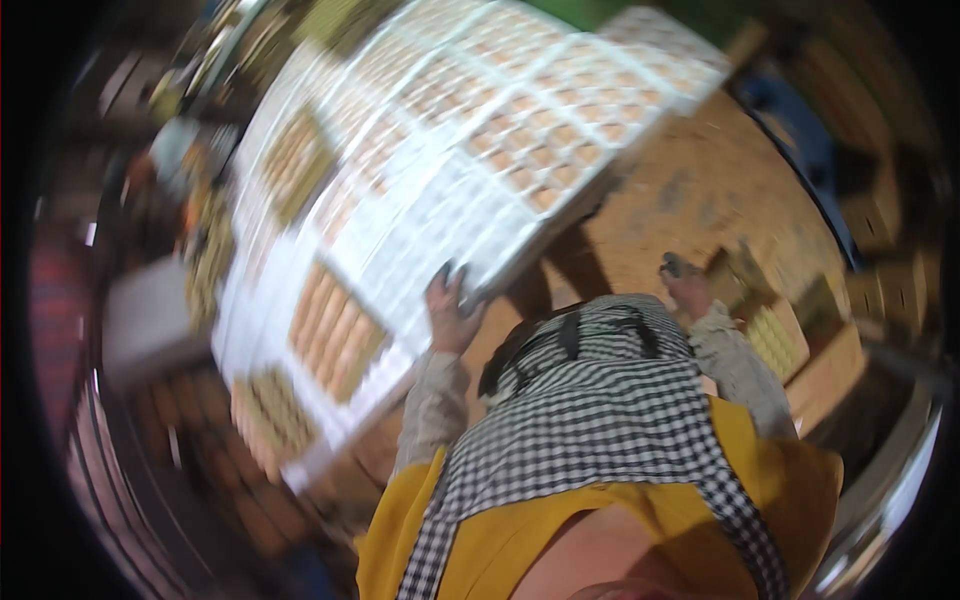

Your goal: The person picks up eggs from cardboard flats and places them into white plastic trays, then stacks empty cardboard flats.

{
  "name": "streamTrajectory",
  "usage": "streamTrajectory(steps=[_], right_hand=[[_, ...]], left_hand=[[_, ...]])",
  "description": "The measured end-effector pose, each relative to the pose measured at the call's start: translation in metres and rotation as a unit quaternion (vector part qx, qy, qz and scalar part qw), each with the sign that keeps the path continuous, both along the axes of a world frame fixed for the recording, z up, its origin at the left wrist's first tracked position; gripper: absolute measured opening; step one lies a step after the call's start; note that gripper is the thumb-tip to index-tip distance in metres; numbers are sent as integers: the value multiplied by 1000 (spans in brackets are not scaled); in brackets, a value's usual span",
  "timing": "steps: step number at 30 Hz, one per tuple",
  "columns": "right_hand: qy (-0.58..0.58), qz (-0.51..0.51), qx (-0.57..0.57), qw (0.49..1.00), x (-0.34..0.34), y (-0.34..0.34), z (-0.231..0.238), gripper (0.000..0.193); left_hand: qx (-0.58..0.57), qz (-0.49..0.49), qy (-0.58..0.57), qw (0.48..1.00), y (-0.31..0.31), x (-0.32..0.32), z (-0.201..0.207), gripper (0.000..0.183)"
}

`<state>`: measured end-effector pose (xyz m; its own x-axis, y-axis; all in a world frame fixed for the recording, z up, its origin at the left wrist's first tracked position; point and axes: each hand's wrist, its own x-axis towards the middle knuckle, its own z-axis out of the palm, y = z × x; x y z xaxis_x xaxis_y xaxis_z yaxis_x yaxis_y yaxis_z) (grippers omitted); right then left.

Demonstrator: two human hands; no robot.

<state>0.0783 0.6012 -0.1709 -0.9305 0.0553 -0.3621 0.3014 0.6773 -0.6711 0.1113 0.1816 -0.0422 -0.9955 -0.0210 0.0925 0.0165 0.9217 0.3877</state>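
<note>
My left hand is at the near edge of a large table top covered in white trays, fingers spread and dark at the tips. It touches or nearly touches the white, seemingly empty tray; blur hides the exact contact. Beyond it, a white gridded tray shows peach-brown pieces in its cells. Left of that hand lies an olive tray with rows of peach, egg-like pieces. My right hand, dark-tipped too, hangs apart from the table with fingers loosely bent and nothing visible in it. It is beside an open cardboard box.
More olive trays stand on the table, one at the far left and one at the near left corner. At right, a box holds a yellowish tray. A blue object lies farther right. Another person is blurred at the left.
</note>
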Motion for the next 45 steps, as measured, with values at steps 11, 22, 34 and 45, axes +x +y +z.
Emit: streamTrajectory(steps=[11, 22, 34, 45], right_hand=[[95, 415, -289, 858, -46, -330, 180, 40], [302, 651, 135, 684, -104, -709, 146, 45], [113, 675, 168, 710, -88, -681, 181, 43], [-253, 381, -491, 742, -131, -646, 197, 54]], left_hand=[[-12, 303, 139, 943, -210, 136, 33, 31], [-93, 128, -161, 974, -411, 1, 30, 57], [-62, 99, -208, 971, -394, 20, 68, 49], [744, 185, 88, 636, -432, 65, 78, 74]])
